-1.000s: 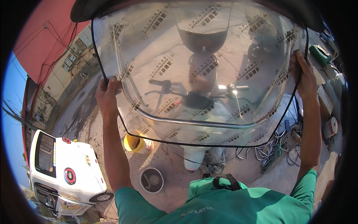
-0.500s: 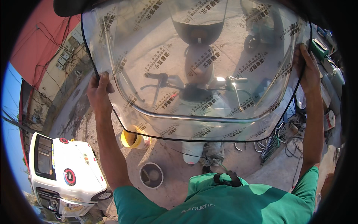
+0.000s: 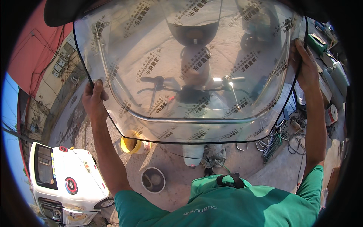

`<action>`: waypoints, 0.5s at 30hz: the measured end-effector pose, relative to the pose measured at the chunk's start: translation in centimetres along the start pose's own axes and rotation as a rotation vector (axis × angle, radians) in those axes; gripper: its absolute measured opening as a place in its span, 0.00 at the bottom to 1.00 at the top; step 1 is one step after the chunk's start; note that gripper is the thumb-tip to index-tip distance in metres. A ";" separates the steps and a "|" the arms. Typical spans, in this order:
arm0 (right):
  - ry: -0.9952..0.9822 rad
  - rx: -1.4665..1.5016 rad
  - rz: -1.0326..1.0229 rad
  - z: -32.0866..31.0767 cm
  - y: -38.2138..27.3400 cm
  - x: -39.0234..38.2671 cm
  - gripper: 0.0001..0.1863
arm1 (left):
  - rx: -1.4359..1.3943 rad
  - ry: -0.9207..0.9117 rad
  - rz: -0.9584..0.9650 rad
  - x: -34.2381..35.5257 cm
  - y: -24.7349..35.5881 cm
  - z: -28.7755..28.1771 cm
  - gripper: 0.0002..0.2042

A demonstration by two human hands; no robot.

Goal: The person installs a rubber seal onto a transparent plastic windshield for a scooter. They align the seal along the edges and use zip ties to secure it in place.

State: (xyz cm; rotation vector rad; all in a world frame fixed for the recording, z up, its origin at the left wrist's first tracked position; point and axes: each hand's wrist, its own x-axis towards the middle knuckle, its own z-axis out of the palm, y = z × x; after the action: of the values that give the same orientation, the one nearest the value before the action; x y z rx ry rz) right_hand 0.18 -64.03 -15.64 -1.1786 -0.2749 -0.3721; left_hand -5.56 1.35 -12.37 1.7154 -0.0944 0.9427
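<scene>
A large clear plastic windshield [image 3: 177, 134] with black edging and dark printed marks spreads out in front of me. A bent metal tube [image 3: 196, 121] curves along its sides and lower part. My left hand [image 3: 94, 98] is closed on the black left edge, its thumb showing on top. Higher up, my right hand [image 3: 307, 70] grips the right edge, with some fingers hidden behind the sheet. Through the plastic I see a scooter's handlebars and seat. Its pale front end [image 3: 193, 155] shows below the windshield's lower edge.
A yellow bucket [image 3: 130, 145] and a round pale-rimmed bucket [image 3: 153, 179] stand on the ground at the left. Beyond them is a white vehicle [image 3: 66, 178]. Tangled cables [image 3: 274, 143], a wire spool [image 3: 332, 114] and boxes lie at the right.
Both hands and the windshield have shifted slightly left. My left hand has also dropped a little, and both hands still grip the edges.
</scene>
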 end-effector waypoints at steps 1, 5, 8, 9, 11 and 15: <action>-0.005 -0.002 0.003 -0.3 0.0 0.1 0.12 | -0.003 -0.005 0.002 0.0 0.0 0.2 0.11; 0.017 -0.004 -0.018 -0.8 0.1 -0.2 0.12 | -0.014 -0.036 -0.006 0.3 -0.4 0.5 0.11; 0.063 -0.065 -0.019 2.6 -0.4 -1.5 0.12 | -0.021 -0.033 0.029 -0.1 -0.6 -0.2 0.11; 0.052 -0.060 -0.039 3.0 -0.3 -1.8 0.13 | -0.011 -0.036 0.023 -0.3 -0.3 0.1 0.11; 0.032 -0.053 -0.051 2.8 0.1 -1.7 0.13 | -0.032 -0.007 0.024 -0.9 0.1 0.9 0.08; 0.051 -0.061 -0.047 2.9 0.0 -1.9 0.14 | -0.067 -0.007 0.023 -0.9 0.4 1.0 0.08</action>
State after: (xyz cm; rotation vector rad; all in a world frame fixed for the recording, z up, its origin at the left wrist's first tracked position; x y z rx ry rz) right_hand -1.61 -61.08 -15.38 -1.2220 -0.2489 -0.4532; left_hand -5.89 0.01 -12.66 1.6586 -0.1491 0.9410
